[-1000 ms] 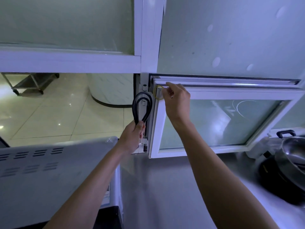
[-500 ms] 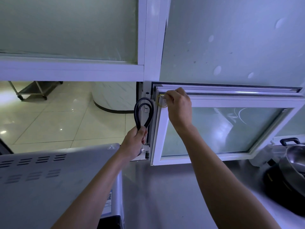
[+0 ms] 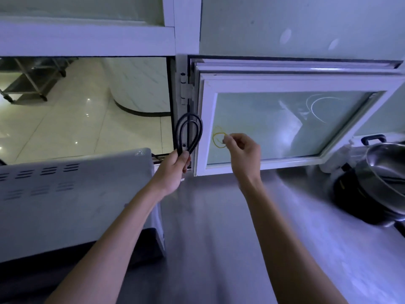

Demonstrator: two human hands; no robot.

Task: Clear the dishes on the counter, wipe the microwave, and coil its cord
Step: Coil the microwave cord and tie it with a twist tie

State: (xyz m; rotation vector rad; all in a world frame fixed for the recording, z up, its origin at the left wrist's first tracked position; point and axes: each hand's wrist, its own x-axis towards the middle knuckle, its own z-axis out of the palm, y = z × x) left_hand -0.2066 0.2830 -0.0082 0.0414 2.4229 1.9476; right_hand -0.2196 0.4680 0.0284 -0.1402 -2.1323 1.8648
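Since the earlier frames, right hand (image 3: 242, 153) has come down from the top corner of the window frame (image 3: 202, 128) and now sits in front of the frosted pane, lower and nearer the left hand (image 3: 173, 167); the yellow rubber band (image 3: 219, 139) has come away from the frame with it. The coiled cord loop stays upright in the left hand, in much the same place.

Head view: left hand's fingers are curled round the gathered black cord (image 3: 189, 133), gripping it at the base so the loops stand upright above the fist, beside the window hinge. The cord's trailing end runs down behind the hand; where it joins the appliance cannot be told. Right hand pinches the rubber band between thumb and fingertips; the band hangs to the left of the fingers as an open ring, just beside the cord loops but apart from them. The hand is somewhat motion-blurred.

Microwave (image 3: 72, 194), grey with vent slots and a heat warning mark on top, stands at the left on the steel surface (image 3: 219, 227), below the left forearm. A metal pot (image 3: 385, 170) with a black handle rests on a black cooker (image 3: 361, 200) at the far right of the surface. Through the open hatch at upper left, a tiled floor (image 3: 76, 128) and a metal rack (image 3: 28, 82) are visible.
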